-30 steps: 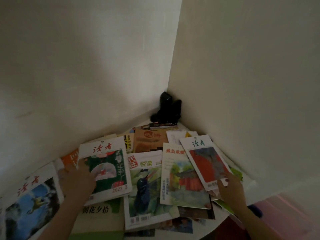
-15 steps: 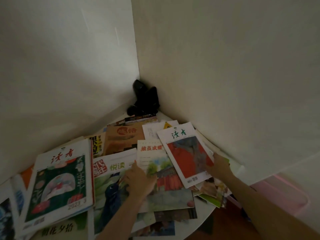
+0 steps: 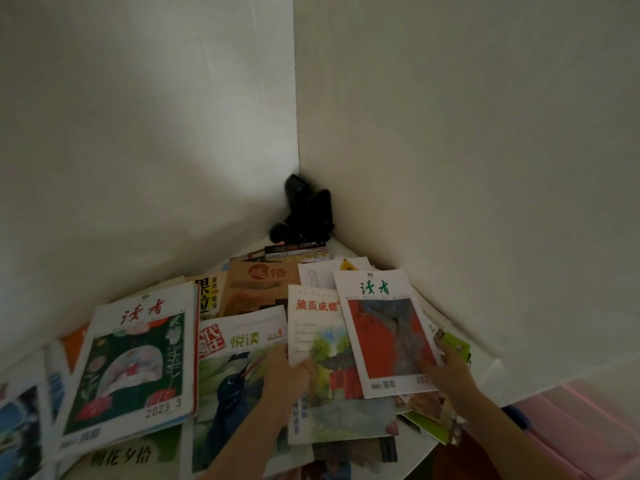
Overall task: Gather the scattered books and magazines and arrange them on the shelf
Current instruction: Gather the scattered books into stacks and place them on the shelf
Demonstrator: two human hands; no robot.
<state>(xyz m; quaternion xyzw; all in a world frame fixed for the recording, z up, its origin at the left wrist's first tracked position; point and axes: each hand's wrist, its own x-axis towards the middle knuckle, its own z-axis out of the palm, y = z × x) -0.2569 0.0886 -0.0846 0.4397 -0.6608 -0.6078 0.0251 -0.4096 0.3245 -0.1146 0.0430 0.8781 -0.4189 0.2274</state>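
Scattered magazines cover a white corner surface (image 3: 486,367). My left hand (image 3: 284,379) holds the left edge of a magazine with a watercolour cover (image 3: 329,386), thumb on top. Overlapping that one is a red-cover magazine (image 3: 384,334). My right hand (image 3: 446,372) pinches its lower right corner. A blue-bird magazine (image 3: 232,386) lies under my left wrist. A green-cover magazine marked 2023 3 (image 3: 131,368) lies further left. Behind them sit a brown book (image 3: 263,285) and several more magazines.
Two white walls meet in a corner just behind the pile. A black object (image 3: 304,216) stands in that corner. A pink bin (image 3: 571,427) sits lower down at the right, past the surface's edge. More magazines (image 3: 20,427) run off the left edge.
My left hand has left the green-cover magazine and moved right to the watercolour magazine's edge. My right hand has stayed at the red-cover magazine's corner. The view has swung right.
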